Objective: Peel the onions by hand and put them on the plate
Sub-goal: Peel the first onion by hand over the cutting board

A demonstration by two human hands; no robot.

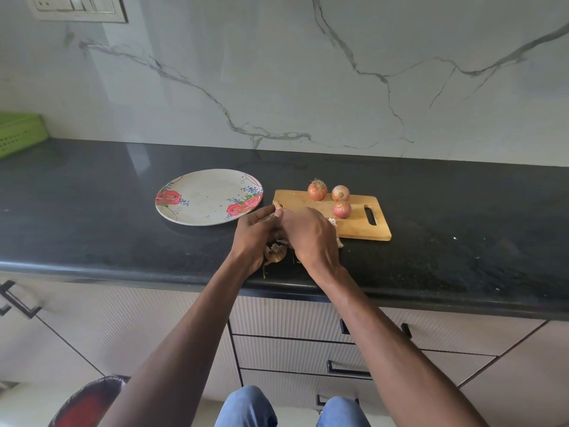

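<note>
Both hands meet over the counter's (92, 211) front edge, just off the board's (354, 223) left end. Left hand (257, 238) and right hand (309, 234) curl together round an onion, itself almost wholly hidden; only a stub of stem (277, 205) shows above the fingers. Loose skins (275, 253) lie below the hands near the edge. Three unpeeled onions (317, 190) sit toward the board's back edge. Plate (191, 217), left of the board, holds no onion.

Judgement: onion firm, rounded, light; dry skin brittle, tears in flakes. Once bared, likely slick. Best pinched at stem or root end, where skin lifts.
</note>
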